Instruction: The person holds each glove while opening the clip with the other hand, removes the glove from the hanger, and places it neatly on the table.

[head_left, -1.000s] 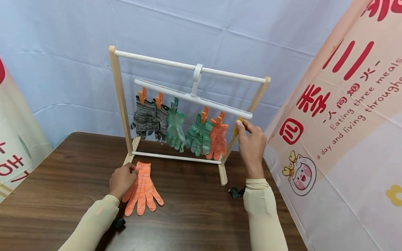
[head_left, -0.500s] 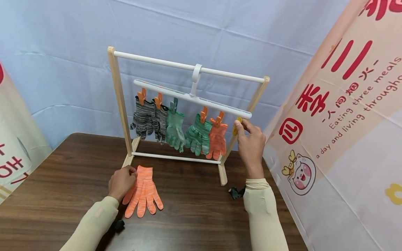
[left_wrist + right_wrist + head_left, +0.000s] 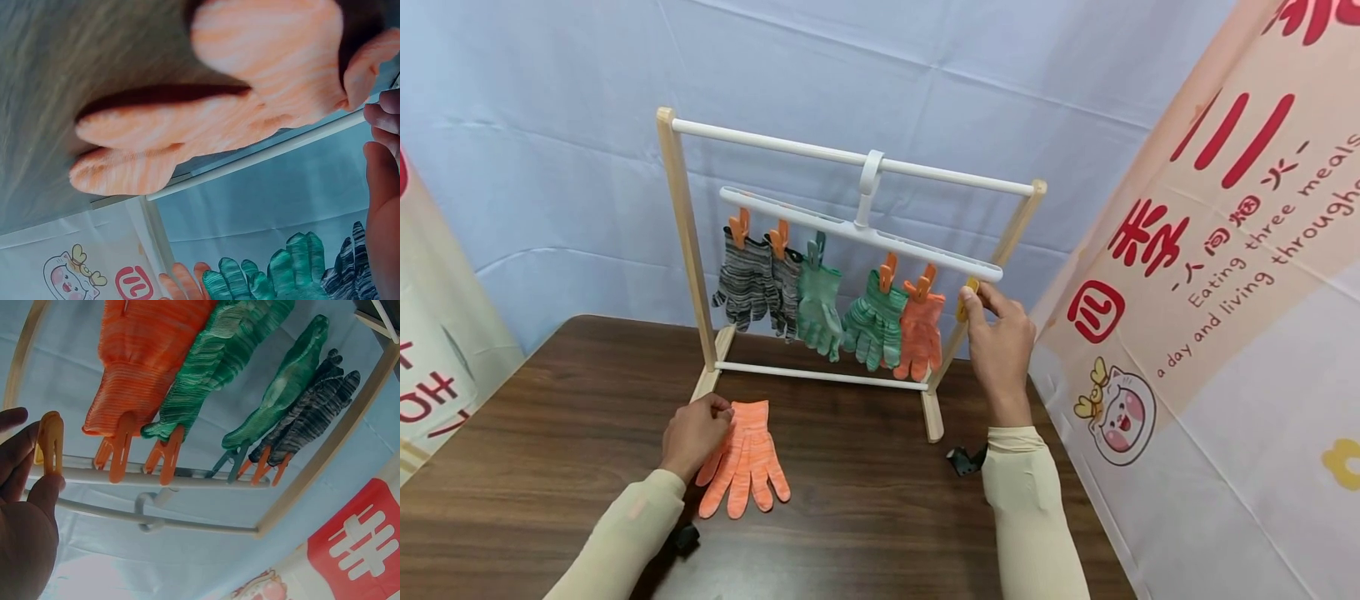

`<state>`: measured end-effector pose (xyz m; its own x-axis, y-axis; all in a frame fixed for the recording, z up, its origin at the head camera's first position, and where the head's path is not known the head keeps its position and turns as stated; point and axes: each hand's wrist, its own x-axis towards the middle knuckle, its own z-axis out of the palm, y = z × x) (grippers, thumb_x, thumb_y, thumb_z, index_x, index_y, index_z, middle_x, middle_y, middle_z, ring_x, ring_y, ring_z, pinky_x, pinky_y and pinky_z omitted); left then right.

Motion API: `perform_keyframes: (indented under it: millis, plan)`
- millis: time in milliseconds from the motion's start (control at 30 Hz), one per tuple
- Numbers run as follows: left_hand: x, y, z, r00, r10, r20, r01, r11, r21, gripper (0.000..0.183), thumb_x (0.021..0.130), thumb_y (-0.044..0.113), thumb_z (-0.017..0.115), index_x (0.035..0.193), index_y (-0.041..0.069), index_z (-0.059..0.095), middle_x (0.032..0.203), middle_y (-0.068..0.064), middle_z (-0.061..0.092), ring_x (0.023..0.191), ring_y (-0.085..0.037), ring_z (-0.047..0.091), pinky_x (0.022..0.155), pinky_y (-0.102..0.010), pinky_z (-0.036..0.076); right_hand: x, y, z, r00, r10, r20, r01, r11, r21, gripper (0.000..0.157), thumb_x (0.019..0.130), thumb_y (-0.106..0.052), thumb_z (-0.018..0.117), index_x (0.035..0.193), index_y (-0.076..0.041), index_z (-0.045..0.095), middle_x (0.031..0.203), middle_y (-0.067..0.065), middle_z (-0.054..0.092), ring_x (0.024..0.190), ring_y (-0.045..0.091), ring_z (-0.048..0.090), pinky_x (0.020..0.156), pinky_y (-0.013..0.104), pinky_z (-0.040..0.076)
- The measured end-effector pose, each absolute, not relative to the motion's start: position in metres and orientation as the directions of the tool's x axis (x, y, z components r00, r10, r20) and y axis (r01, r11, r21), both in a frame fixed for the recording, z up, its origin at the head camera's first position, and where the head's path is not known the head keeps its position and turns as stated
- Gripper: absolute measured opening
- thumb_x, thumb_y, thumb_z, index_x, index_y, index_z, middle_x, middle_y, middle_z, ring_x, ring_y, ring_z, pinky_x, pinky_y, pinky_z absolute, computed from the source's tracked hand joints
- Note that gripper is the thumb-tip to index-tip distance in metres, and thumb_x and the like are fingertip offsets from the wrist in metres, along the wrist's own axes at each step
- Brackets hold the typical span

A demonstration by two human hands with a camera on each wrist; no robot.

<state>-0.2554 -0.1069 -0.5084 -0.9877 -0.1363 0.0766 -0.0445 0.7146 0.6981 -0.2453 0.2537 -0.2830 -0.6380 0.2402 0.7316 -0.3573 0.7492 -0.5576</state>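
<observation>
My right hand pinches a yellow clothespin between thumb and fingers at the right end of the white hanger. The clothespin reaches up to the hanger bar, beside a hanging coral glove. Low over the table at the left, my left hand pinches the cuff's left edge of an orange knit glove. That glove's fingers spread toward me; the left wrist view shows it close up, with the left fingertips at the right edge.
Several orange clothespins and a green one hold green gloves and grey-black striped gloves under the hanger. A wooden rack with white rods carries it. Small black objects lie by the forearms.
The orange glove's cuff has slid slightly toward me and right, with my left hand shifting a little. My right hand keeps the yellow clothespin at the same spot.
</observation>
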Motion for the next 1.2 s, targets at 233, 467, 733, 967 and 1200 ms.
perform_keyframes:
  millis: [233,467,733,967,1200]
  plan:
    - [-0.256,-0.099,-0.502,-0.992,-0.074,0.100,0.022,0.687,0.726,0.020,0.092,0.026,0.053,0.102,0.012,0.063,0.084,-0.002,0.062,0.063,-0.015,0.054,0.053,-0.033,0.040,-0.245,0.254,-0.284,-0.648,0.241,0.723,-0.362,0.738,-0.570,0.035,0.086,-0.043,0.061,0.106,-0.016,0.070,0.092,0.000,0.069,0.092,0.019,0.056,0.080,0.041,0.041]
    - [-0.255,-0.075,-0.486,-0.987,-0.012,0.158,0.115,0.630,0.768,0.014,0.092,0.025,0.055,0.099,0.016,0.063,0.083,-0.001,0.063,0.064,-0.015,0.054,0.055,-0.031,0.041,-0.245,0.256,-0.284,-0.648,0.241,0.723,-0.364,0.735,-0.572,0.034,0.086,-0.041,0.062,0.109,-0.016,0.069,0.092,-0.001,0.069,0.094,0.019,0.056,0.082,0.042,0.040]
    - [-0.251,-0.051,-0.465,-0.976,0.064,0.208,0.204,0.600,0.774,0.012,0.091,0.031,0.056,0.097,0.023,0.062,0.089,0.004,0.063,0.073,-0.012,0.057,0.060,-0.032,0.044,-0.248,0.257,-0.285,-0.670,0.232,0.705,-0.365,0.724,-0.585,0.037,0.086,-0.039,0.062,0.111,-0.013,0.067,0.095,0.002,0.068,0.099,0.021,0.055,0.086,0.042,0.039]
    - [-0.247,-0.030,-0.443,-0.966,0.156,0.204,0.256,0.543,0.799,0.013,0.092,0.030,0.055,0.101,0.025,0.062,0.095,0.005,0.063,0.081,-0.011,0.059,0.065,-0.034,0.047,-0.247,0.257,-0.287,-0.710,0.221,0.669,-0.344,0.720,-0.602,0.038,0.086,-0.040,0.062,0.111,-0.012,0.066,0.097,0.002,0.067,0.103,0.020,0.055,0.090,0.039,0.039]
    - [-0.243,-0.003,-0.425,-0.953,0.223,0.205,0.293,0.516,0.805,0.011,0.091,0.031,0.056,0.100,0.028,0.061,0.093,0.011,0.062,0.082,-0.007,0.058,0.067,-0.032,0.047,-0.245,0.259,-0.288,-0.729,0.228,0.646,-0.326,0.713,-0.620,0.040,0.087,-0.040,0.060,0.114,-0.011,0.065,0.104,0.005,0.066,0.103,0.020,0.055,0.091,0.036,0.038]
